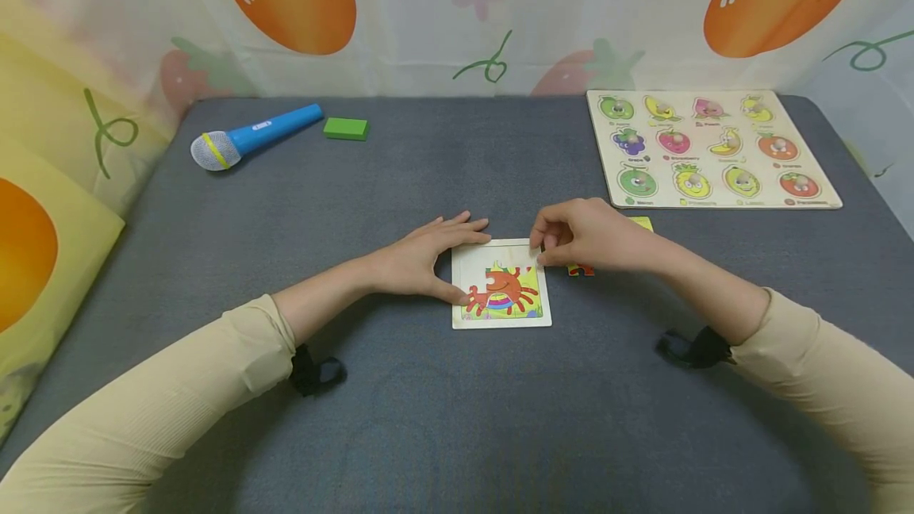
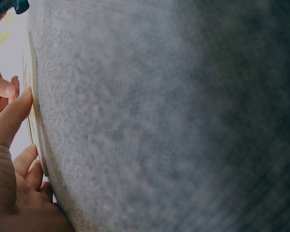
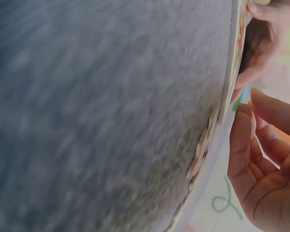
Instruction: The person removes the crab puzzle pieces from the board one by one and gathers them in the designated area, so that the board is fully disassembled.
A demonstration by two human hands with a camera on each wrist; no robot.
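A small square jigsaw board (image 1: 502, 323) with a pale frame lies on the table, showing a red crab on a yellow ground. Bare backing shows along its top and upper left. My left hand (image 1: 423, 258) spans its left side, fingers spread, thumb at the lower left and fingertips at the top left corner. At the upper right edge is my right hand (image 1: 596, 235), fingers bent, with a small gap between thumb and index fingertip; no piece shows between them. Loose puzzle pieces (image 1: 581, 270) lie just right of the board, partly hidden under the right hand.
A fruit peg puzzle (image 1: 716, 147) lies at the back right of the grey table (image 1: 457, 419). Toward the back left are a blue toy microphone (image 1: 260, 135) and a green block (image 1: 346, 129). A fruit-printed curtain (image 1: 407, 14) hangs behind the table.
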